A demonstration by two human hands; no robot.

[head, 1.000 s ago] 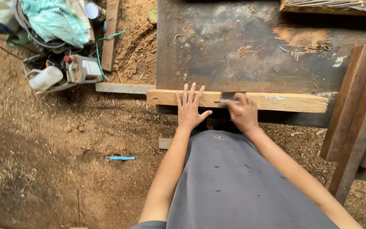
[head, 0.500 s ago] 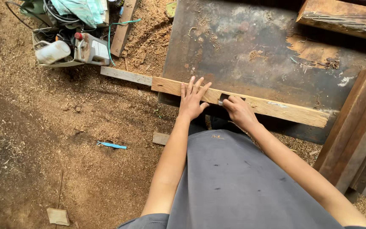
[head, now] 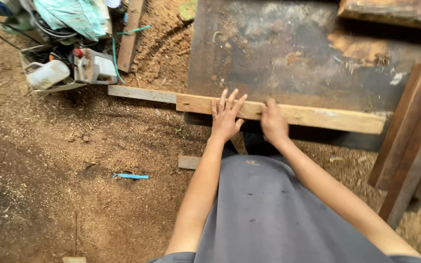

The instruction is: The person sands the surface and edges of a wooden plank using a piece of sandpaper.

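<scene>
A long pale wooden plank (head: pixel 317 117) lies along the near edge of a dark, stained work surface (head: pixel 293 53). My left hand (head: pixel 226 117) presses flat on the plank with its fingers spread. Just to its right, my right hand (head: pixel 273 122) rests on the same plank with its fingers curled down. Anything under those fingers is hidden. My grey shirt fills the lower middle of the view.
Sawdust covers the ground. A thin grey batten (head: pixel 140 93) runs left from the plank's end. A white jug (head: pixel 49 74), a grey machine (head: pixel 96 68) and a teal cloth (head: pixel 74 17) sit at top left. Dark boards (head: pixel 410 141) lean at right. A small blue object (head: pixel 131 176) lies on the ground.
My view has swung, so the plank now looks slightly tilted. Both hands stay on the plank. The small grey thing seen at my right fingertips earlier no longer shows.
</scene>
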